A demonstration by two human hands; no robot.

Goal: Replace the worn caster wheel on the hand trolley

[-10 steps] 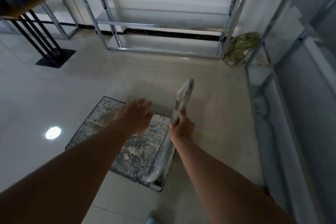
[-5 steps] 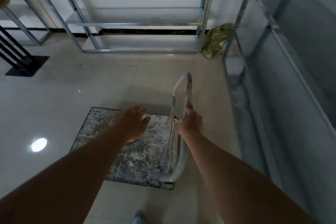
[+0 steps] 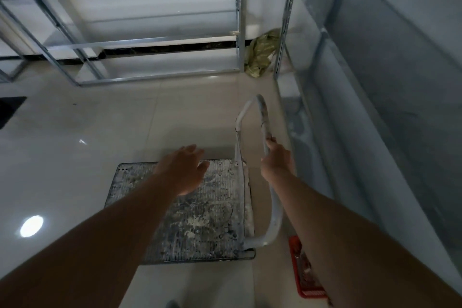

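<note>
Pale glossy floor tiles (image 3: 75,157), and on them the hand trolley — a flat grey ribbed platform (image 3: 200,222) spattered with white paint or plaster, lying deck-up. Its looped tubular handle (image 3: 262,117), grey-white and also paint-smeared, rises from the platform's right edge and stands tilted up, the top of the loop pointing away from the camera.

Right hand (image 3: 276,157): fingers curled round the right-hand tube of the handle loop, gripping it about midway along its length. The thumb side is hidden behind the tube; the clamp on the tube is plain.

Left hand (image 3: 182,170): palm down over the far part of the platform, fingers straight and slightly spread, holding nothing. Cannot tell whether the palm touches the deck or hovers just above it.

Caster wheels not visible from this angle — they lie under the deck.

Surroundings: a red plastic basket (image 3: 306,272) on the floor just right of the trolley's near corner, partly hidden by the right forearm. Bare metal shelving frame (image 3: 155,40) along the far wall, another metal rack (image 3: 325,132) down the right side. A crumpled yellow-green bag (image 3: 260,55) sits in the corner between them.
</note>
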